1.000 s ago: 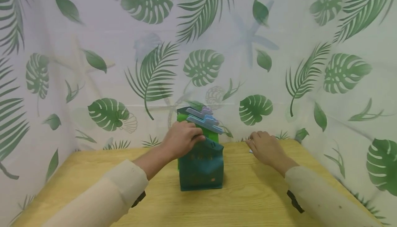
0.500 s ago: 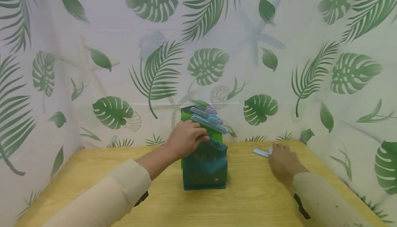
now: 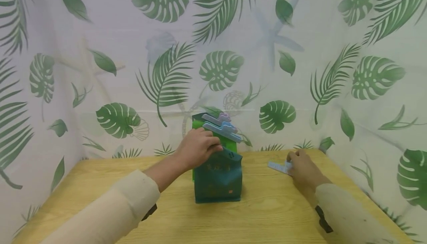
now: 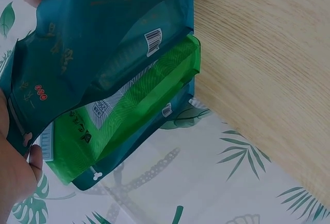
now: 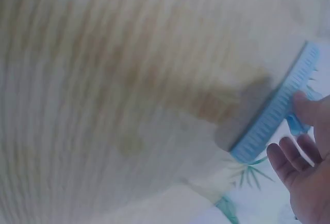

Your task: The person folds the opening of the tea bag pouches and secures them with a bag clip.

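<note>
My left hand (image 3: 199, 147) pinches the folded top of the front teal bag (image 3: 218, 179), which stands upright on the table. In the left wrist view, fingers (image 4: 18, 170) grip that bag's upper edge. Behind it stand a green bag (image 4: 134, 92) and another teal bag (image 4: 149, 126). A blue sealing clip (image 3: 221, 129) spans the green bag's top, and a paler clip (image 3: 213, 118) sits on the rearmost one. Away to the right, my right hand (image 3: 305, 168) pinches a loose light-blue sealing clip (image 5: 276, 105) by its handle, close over the table.
The wooden table (image 3: 267, 218) meets a leaf-printed curtain (image 3: 253, 77) at the back and along both sides. The bags stand near the table's middle.
My right hand has moved to the right and slightly toward me, and the light-blue clip now shows in its fingers. My left hand keeps its hold on the front teal bag.
</note>
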A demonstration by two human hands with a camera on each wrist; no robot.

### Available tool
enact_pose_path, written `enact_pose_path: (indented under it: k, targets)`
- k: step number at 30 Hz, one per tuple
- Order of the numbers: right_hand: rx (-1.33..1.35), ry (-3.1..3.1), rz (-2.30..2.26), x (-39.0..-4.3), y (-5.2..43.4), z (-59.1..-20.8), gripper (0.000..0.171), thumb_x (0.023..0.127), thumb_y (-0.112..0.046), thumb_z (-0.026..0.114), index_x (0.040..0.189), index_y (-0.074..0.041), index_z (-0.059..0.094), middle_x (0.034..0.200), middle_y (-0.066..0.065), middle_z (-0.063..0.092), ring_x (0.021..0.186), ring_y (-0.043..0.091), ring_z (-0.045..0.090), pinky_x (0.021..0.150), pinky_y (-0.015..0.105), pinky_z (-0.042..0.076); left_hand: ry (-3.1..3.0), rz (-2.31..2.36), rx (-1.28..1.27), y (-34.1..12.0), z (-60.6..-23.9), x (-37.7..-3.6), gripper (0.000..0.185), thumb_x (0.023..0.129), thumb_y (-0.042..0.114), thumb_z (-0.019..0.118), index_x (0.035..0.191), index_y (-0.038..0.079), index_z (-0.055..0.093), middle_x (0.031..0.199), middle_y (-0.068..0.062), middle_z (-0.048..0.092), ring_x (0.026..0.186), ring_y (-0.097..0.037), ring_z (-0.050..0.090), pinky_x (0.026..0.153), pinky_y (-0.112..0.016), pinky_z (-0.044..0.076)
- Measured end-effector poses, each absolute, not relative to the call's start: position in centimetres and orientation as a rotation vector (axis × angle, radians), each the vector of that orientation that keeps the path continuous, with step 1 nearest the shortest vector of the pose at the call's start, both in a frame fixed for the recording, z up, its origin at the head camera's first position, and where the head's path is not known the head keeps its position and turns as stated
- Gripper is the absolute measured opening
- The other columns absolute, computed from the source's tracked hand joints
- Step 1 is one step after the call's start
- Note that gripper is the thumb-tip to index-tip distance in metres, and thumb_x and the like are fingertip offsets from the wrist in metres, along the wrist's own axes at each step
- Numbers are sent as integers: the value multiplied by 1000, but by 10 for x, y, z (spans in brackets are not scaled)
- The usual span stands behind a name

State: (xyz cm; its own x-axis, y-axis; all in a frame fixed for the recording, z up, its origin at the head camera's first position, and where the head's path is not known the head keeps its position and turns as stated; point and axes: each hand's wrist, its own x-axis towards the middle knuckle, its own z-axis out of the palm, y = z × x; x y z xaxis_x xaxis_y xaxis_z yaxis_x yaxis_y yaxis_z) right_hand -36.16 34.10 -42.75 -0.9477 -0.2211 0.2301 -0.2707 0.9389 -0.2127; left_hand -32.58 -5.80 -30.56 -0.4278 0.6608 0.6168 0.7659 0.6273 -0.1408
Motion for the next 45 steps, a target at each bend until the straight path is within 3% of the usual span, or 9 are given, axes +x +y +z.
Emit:
enact_pose_path:
  k: [4, 8, 16, 23, 28, 40, 45]
  targets:
    - [463, -2933, 277, -361, 333, -416, 29, 91, -6, 68, 116, 5, 57, 109, 24, 65, 100, 41, 64, 84, 53, 52, -2209, -208, -1110, -59, -306, -326, 18, 93, 34, 68, 91, 18, 77, 79, 4, 69, 68, -15, 55, 65, -29, 42]
    - [576, -2911, 231, -361, 319, -401, 31, 93, -13, 70, 114, 8, 62, 107, 21, 68, 99, 38, 66, 86, 51, 53, -2206, -207, -1101, -60, -307, -326, 18, 93, 34, 68, 90, 19, 77, 78, 5, 68, 68, -15, 55, 65, -29, 42]
    - [793, -2707, 210, -340, 293, -353, 27, 87, -25, 78, 99, -2, 70, 92, 6, 69, 84, 24, 62, 77, 44, 53, -2138, -192, -1118, -58, -308, -326, 17, 92, 34, 69, 88, 19, 77, 77, 5, 68, 66, -14, 55, 61, -26, 42]
    - [843, -2498, 399, -325, 275, -323, 26, 78, -18, 85, 96, -7, 70, 87, 1, 66, 78, 17, 57, 70, 34, 48, -2140, -199, -1114, -56, -309, -328, 17, 91, 34, 70, 89, 19, 77, 78, 5, 69, 67, -14, 56, 63, -27, 43]
    - [879, -2408, 523, -323, 270, -316, 25, 73, -14, 88, 91, -10, 71, 81, -4, 65, 73, 12, 53, 65, 28, 45, -2144, -217, -1118, -57, -310, -329, 16, 91, 32, 70, 89, 18, 77, 78, 4, 69, 67, -15, 56, 63, -28, 43]
    - [837, -2454, 806, -318, 245, -320, 18, 74, -9, 86, 85, -12, 73, 77, -4, 65, 69, 8, 50, 64, 27, 43, -2163, -199, -1129, -58, -308, -328, 18, 93, 34, 69, 90, 18, 77, 79, 5, 69, 68, -15, 56, 65, -28, 43]
    - [800, -2474, 901, -320, 230, -320, 15, 76, -8, 86, 83, -10, 73, 76, -2, 67, 71, 8, 55, 65, 27, 47, -2210, -177, -1118, -58, -306, -325, 21, 97, 34, 65, 89, 17, 75, 79, 4, 67, 68, -15, 54, 67, -29, 42]
